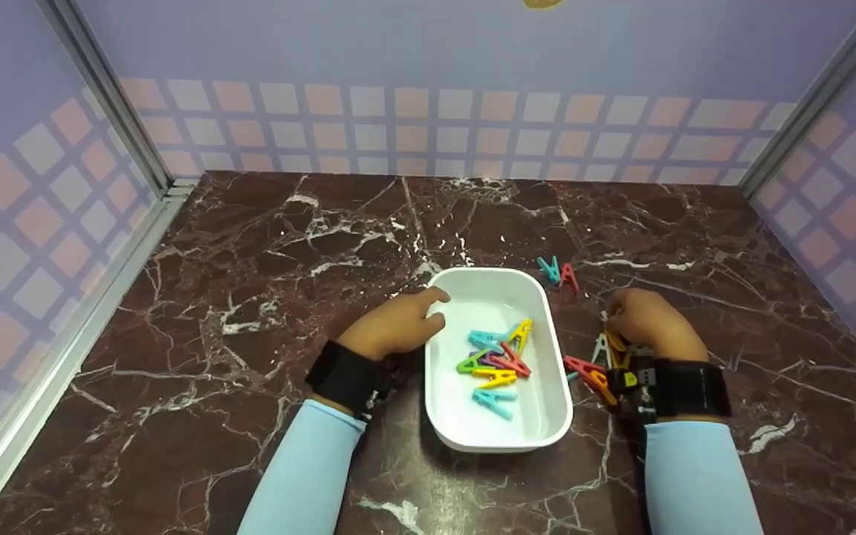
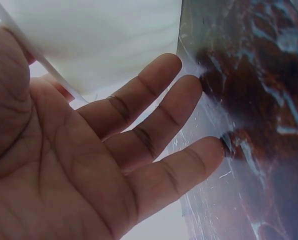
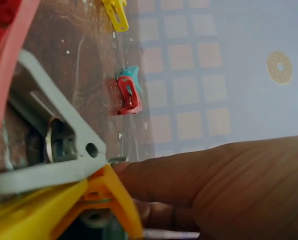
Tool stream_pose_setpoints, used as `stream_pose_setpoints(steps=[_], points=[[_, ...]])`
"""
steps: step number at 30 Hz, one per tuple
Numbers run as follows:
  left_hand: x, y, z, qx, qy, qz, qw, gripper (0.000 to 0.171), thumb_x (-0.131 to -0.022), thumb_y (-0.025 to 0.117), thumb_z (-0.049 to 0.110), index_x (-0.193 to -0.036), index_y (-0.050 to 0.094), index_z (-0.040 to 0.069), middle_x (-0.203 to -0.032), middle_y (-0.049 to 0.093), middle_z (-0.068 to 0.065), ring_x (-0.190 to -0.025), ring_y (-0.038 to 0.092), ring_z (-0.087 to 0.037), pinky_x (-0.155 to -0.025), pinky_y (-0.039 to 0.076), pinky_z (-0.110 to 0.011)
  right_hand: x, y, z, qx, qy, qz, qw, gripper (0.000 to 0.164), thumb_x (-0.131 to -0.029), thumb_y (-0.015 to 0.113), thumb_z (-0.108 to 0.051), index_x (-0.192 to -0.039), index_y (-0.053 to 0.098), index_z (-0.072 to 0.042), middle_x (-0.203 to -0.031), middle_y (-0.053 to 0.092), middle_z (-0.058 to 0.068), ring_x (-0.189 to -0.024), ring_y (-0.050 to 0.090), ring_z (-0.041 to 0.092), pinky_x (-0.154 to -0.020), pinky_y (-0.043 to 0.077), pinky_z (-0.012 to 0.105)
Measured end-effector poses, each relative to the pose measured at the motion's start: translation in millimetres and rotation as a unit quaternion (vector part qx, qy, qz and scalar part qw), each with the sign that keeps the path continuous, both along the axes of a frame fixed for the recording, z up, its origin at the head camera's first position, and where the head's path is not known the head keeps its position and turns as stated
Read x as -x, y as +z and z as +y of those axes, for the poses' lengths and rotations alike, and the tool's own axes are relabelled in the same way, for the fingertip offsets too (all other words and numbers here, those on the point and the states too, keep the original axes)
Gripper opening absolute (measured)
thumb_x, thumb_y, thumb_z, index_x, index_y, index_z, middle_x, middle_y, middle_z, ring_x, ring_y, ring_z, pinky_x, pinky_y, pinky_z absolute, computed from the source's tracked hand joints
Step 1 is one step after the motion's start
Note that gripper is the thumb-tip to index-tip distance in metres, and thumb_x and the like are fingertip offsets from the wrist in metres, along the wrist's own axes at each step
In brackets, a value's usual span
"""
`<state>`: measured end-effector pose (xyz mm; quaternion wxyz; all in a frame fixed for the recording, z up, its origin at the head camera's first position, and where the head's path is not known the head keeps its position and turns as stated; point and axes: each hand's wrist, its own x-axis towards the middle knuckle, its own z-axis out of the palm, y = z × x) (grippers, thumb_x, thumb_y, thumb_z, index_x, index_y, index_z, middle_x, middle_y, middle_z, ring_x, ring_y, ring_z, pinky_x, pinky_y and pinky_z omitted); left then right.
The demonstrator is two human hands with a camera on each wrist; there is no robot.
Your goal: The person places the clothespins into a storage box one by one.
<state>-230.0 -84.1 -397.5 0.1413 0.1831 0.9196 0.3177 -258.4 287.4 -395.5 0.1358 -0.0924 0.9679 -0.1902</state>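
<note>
Several plastic clothespins [image 1: 495, 377] in blue, green, red, yellow and purple lie in a white rectangular tub [image 1: 435, 405]. My left hand [image 1: 397, 323] grips its left rim, thumb and forefinger over the edge. In the left wrist view, the other three fingers [image 2: 181, 102] extend along the outer wall. To the right of the tub, my right hand [image 1: 651, 319] bends down at a loose pile, its fingertips pinching a clothespin [image 1: 605, 316] that is mostly hidden. A grey-white clothespin [image 3: 64, 105] and an orange one [image 3: 121, 200] sit close against those fingers.
Beyond the tub's far right corner lie a blue clothespin [image 1: 549, 268] and a red one [image 1: 568, 277]. Red and orange clothespins [image 1: 590, 375] lie between the tub and my right wrist. Tiled-pattern walls [image 1: 428, 126] enclose the dark marbled tabletop [image 1: 264, 245] at the back and sides.
</note>
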Motion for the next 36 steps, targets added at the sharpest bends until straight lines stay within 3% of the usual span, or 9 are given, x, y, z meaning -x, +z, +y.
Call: stream_pose_setpoints(steps=[4, 9, 13, 20, 26, 30, 36], points=[[-0.2, 0.2, -0.4, 0.001, -0.001, 0.001, 1.0, 0.048, -0.101, 0.046, 0.025, -0.147, 0.046, 0.012, -0.135, 0.059, -0.013, -0.108, 0.057, -0.025, -0.097, 0.044, -0.042, 1.9, -3.0, -0.2, 0.006, -0.004, 0.027, 1.0, 0.018, -0.091, 0.059, -0.01, -0.101, 0.064, 0.005, -0.088, 0.063, 0.017, -0.076, 0.057, 0.03, -0.069, 0.047, 0.045], [0.1, 0.9, -0.3, 0.0, 0.0, 0.003, 1.0, 0.048, -0.101, 0.046, 0.025, -0.146, 0.047, 0.012, -0.135, 0.059, -0.013, -0.11, 0.057, -0.024, -0.099, 0.043, -0.041, -0.5, 0.7, 0.8, 0.009, -0.037, -0.009, 0.999, 0.04, -0.093, 0.06, -0.017, -0.124, 0.057, 0.01, -0.11, 0.061, 0.026, -0.087, 0.058, 0.032, -0.078, 0.048, 0.049], [0.4, 1.2, 0.2, 0.0, 0.002, 0.006, 1.0, 0.048, -0.1, 0.047, 0.025, -0.146, 0.047, 0.012, -0.134, 0.06, -0.013, -0.11, 0.057, -0.025, -0.099, 0.043, -0.04, -2.8, 2.7, 1.6, 0.006, -0.04, -0.036, 0.999, 0.05, -0.091, 0.061, -0.018, -0.132, 0.051, 0.01, -0.12, 0.058, 0.028, -0.093, 0.058, 0.033, -0.081, 0.049, 0.05], [0.3, -0.9, 1.0, -0.004, 0.007, 0.005, 1.0, 0.046, -0.101, 0.047, 0.024, -0.145, 0.048, 0.012, -0.131, 0.061, -0.013, -0.107, 0.058, -0.024, -0.098, 0.044, -0.041, -3.1, 0.8, 1.8, 0.008, -0.036, -0.041, 0.998, 0.047, -0.09, 0.061, -0.015, -0.13, 0.054, 0.009, -0.117, 0.06, 0.026, -0.09, 0.059, 0.032, -0.078, 0.05, 0.048], [0.1, 0.3, 0.9, -0.001, 0.005, 0.007, 1.0, 0.046, -0.1, 0.047, 0.024, -0.145, 0.047, 0.012, -0.133, 0.06, -0.012, -0.11, 0.058, -0.024, -0.099, 0.044, -0.041, -3.6, 6.3, 1.0, 0.018, -0.018, -0.004, 1.0, 0.028, -0.092, 0.058, -0.011, -0.113, 0.059, 0.008, -0.089, 0.059, 0.014, -0.073, 0.054, 0.025, -0.064, 0.045, 0.037], [-0.3, 1.1, 0.2, 0.0, 0.001, 0.007, 1.0, 0.047, -0.1, 0.046, 0.024, -0.146, 0.046, 0.011, -0.135, 0.059, -0.013, -0.116, 0.057, -0.024, -0.101, 0.042, -0.041, -6.5, 14.2, -2.6, 0.022, -0.003, 0.029, 0.999, 0.02, -0.091, 0.06, -0.01, -0.105, 0.058, 0.004, -0.085, 0.057, 0.011, -0.074, 0.052, 0.026, -0.066, 0.044, 0.041], [-0.2, 0.0, 0.2, -0.003, 0.001, 0.007, 1.0, 0.048, -0.1, 0.046, 0.025, -0.145, 0.047, 0.011, -0.135, 0.059, -0.013, -0.116, 0.057, -0.025, -0.101, 0.043, -0.041, -14.1, 30.0, -16.0, 0.017, 0.022, 0.06, 0.998, 0.019, -0.09, 0.062, -0.009, -0.105, 0.059, 0.002, -0.089, 0.062, 0.014, -0.076, 0.054, 0.028, -0.07, 0.046, 0.047]])
